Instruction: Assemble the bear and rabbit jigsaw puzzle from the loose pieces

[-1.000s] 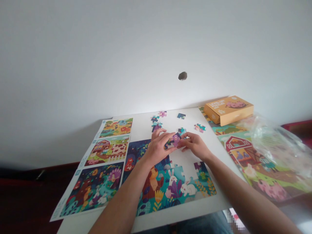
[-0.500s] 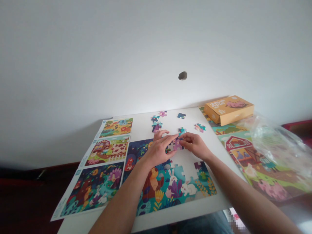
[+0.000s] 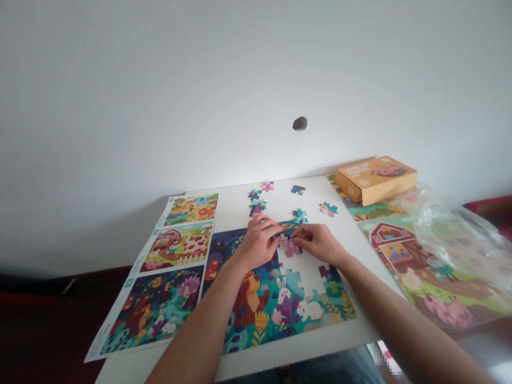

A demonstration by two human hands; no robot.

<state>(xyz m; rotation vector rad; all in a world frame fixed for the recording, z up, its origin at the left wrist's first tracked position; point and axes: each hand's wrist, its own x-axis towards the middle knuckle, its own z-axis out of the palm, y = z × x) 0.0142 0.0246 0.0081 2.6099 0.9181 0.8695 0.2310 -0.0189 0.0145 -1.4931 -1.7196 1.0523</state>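
A partly assembled forest jigsaw puzzle (image 3: 286, 312) lies on the white table, with a gap in its upper right part. My right hand (image 3: 319, 241) pinches the edge of a purple puzzle piece (image 3: 291, 247) at that gap. The piece's far edge meets the puzzle's upper border strip, though the fingers partly hide the joint. My left hand (image 3: 261, 241) rests over the upper middle of the puzzle, its fingers stretched toward the purple piece and its thumb apart below. A loose teal piece (image 3: 300, 216) is just beyond the fingertips.
More loose pieces, including a dark blue one (image 3: 298, 190) and a pink-teal one (image 3: 328, 209), lie toward the wall. A picture sheet (image 3: 206, 230) is on the left. At right are a yellow puzzle box (image 3: 376, 178), a farm picture (image 3: 432, 277) and a clear plastic bag (image 3: 460, 240).
The purple piece has shifted slightly nearer to me, showing more of itself. My left fingers have drawn back left and closer together; the upper border strip now shows above the piece.
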